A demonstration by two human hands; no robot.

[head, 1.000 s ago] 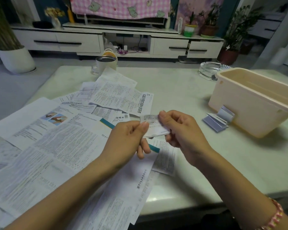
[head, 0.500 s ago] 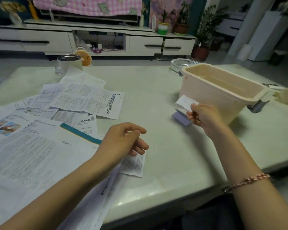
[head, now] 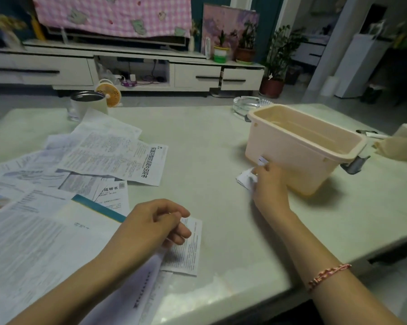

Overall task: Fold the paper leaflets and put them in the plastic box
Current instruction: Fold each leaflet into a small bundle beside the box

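Note:
A pale pink plastic box (head: 298,167) stands open on the right of the table. My right hand (head: 269,186) is low against its near left wall and pinches a small folded leaflet (head: 261,160), whose white tip shows above my fingers. More folded leaflets (head: 244,178) lie on the table just left of that hand. My left hand (head: 159,222) hovers with loosely curled fingers and holds nothing, above a small printed leaflet (head: 188,247). Several unfolded leaflets (head: 113,156) cover the table's left half.
A metal-rimmed mug (head: 87,106) and a small orange fan (head: 109,93) stand at the far left. A glass ashtray (head: 245,106) sits behind the box. A paper roll (head: 406,141) lies at the far right. The table's front edge (head: 256,299) runs close to my forearms.
My hands parted: the left let go of the folded leaflet and stayed over the papers. The right carried the leaflet to the box and lowered it beside the folded ones.

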